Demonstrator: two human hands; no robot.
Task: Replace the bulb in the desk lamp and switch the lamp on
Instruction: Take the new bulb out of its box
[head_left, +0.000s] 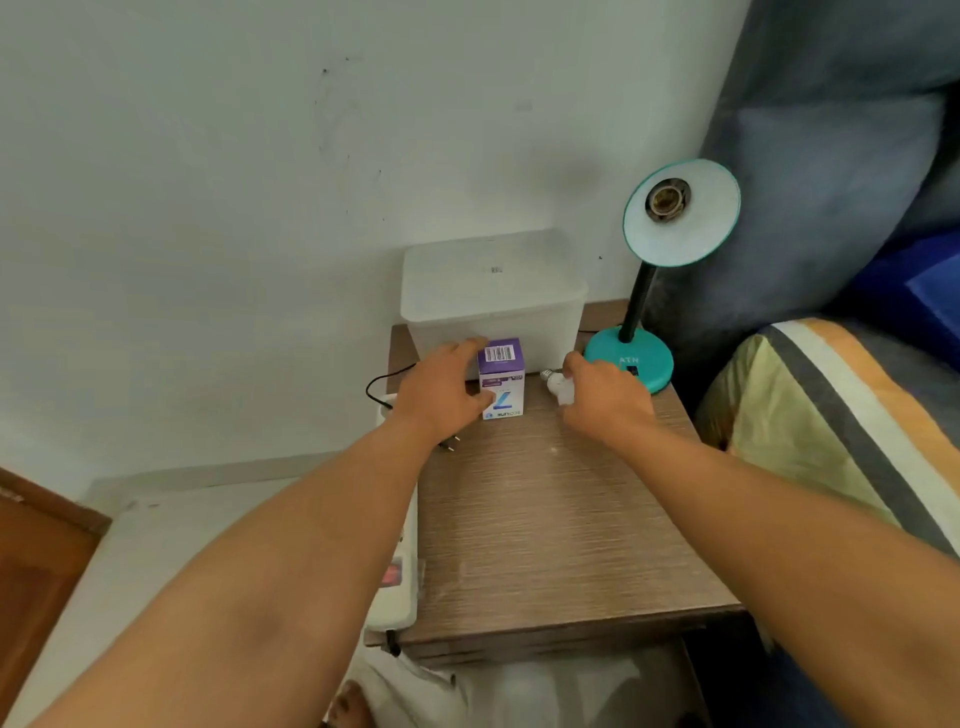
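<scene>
A small white light bulb (560, 388) lies on its side on the wood-grain bedside table (545, 519), just in front of the teal round base of the desk lamp (630, 361). Its long axis runs roughly left to right and slightly away from the viewer, with the metal screw cap pointing left toward the purple-and-white cardboard bulb box (501, 376). The right hand (602, 400) closes its fingers over the bulb's round end. The left hand (444, 389) grips the upright box from its left side, thumb on the front face and fingers curled over the top rear edge. The lamp's teal shade (681, 212) tilts toward the camera, showing its bare socket. Behind the box stands a translucent white plastic container (493, 296).
</scene>
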